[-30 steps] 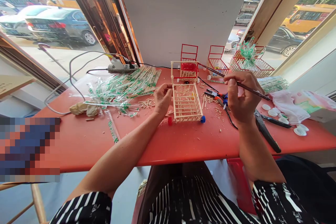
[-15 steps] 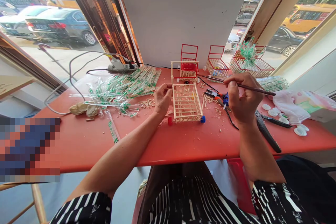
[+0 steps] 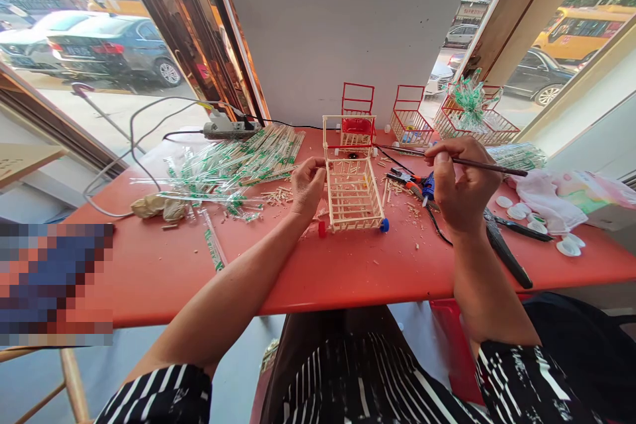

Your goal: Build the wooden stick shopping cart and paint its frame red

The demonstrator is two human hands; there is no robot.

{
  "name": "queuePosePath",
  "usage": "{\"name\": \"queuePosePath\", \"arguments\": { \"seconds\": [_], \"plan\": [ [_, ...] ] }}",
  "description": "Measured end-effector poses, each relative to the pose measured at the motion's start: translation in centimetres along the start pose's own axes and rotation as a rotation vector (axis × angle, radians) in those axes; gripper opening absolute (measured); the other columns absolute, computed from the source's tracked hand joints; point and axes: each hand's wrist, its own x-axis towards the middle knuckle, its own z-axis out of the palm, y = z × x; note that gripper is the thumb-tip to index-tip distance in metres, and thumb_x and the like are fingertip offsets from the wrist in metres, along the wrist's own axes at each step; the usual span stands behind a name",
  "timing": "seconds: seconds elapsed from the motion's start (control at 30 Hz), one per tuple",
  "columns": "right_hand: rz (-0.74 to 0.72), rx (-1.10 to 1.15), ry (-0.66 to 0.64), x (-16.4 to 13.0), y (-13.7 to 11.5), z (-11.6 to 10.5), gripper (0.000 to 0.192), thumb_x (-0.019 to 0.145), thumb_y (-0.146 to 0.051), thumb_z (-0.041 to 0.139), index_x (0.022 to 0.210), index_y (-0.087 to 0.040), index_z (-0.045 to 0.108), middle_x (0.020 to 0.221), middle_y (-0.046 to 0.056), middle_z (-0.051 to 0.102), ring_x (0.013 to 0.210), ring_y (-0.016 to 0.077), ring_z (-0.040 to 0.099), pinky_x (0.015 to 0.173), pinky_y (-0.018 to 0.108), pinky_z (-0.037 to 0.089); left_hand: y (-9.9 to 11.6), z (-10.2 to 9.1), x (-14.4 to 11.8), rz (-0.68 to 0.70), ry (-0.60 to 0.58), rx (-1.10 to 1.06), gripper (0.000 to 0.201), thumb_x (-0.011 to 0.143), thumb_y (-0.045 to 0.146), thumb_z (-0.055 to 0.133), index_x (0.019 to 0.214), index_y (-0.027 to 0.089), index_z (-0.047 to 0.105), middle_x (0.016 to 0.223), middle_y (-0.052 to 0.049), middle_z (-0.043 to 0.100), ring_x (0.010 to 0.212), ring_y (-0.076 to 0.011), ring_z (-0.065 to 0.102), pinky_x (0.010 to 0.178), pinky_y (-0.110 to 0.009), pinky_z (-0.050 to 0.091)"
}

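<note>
A small shopping cart (image 3: 356, 225) built of pale wooden sticks stands on the red table, with a red and a blue wheel at its near end. Its upright handle frame has a red crossbar (image 3: 348, 146). My left hand (image 3: 307, 189) pinches the cart's left side near the handle, its fingertips partly hidden. In my right hand (image 3: 462, 189) is a thin, dark-handled paintbrush (image 3: 504, 168), held almost level. The brush tip points left, close to the right end of the red bar; whether it touches cannot be made out.
Red-handled carts (image 3: 410, 120) stand along the back. Wrapped chopsticks (image 3: 258, 156) lie at left by a power strip (image 3: 231, 129). Pliers (image 3: 397, 175), a blue glue gun (image 3: 428, 189), a black-handled tool (image 3: 507, 255) and white caps (image 3: 568, 247) are at right. Stick scraps dot the table (image 3: 318, 278).
The paintbrush has shifted slightly to the right, along with a small movement of my right hand. My left hand and the cart stay in place.
</note>
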Motion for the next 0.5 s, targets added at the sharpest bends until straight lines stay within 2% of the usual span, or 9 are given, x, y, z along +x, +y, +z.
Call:
{"name": "queuePosePath", "arguments": {
  "seconds": [0.33,0.5],
  "plan": [
    [-0.008,0.017,-0.017,-0.28,-0.41,0.45,0.021,0.106,-0.025,0.055,0.099,-0.028,0.075,0.086,0.001,0.076,0.071,0.0163,0.067,0.071,0.037,0.056,0.05,-0.06,0.0,-0.005,-0.009,-0.014,0.021,0.072,0.02,0.055,0.076,0.022,0.075,0.071,0.001,0.068,0.068,-0.0155,0.056,0.067,-0.026,0.043],
    [0.012,0.022,-0.032,-0.32,-0.63,0.63,0.02,0.107,-0.026,0.056,0.104,-0.027,0.076,0.09,0.002,0.077,0.08,0.0172,0.073,0.077,0.036,0.06,0.01,-0.02,-0.01,-0.005,-0.014,0.0,0.021,0.072,0.023,0.054,0.076,0.022,0.075,0.074,0.001,0.07,0.07,-0.0158,0.058,0.069,-0.027,0.044]
  ]
}}
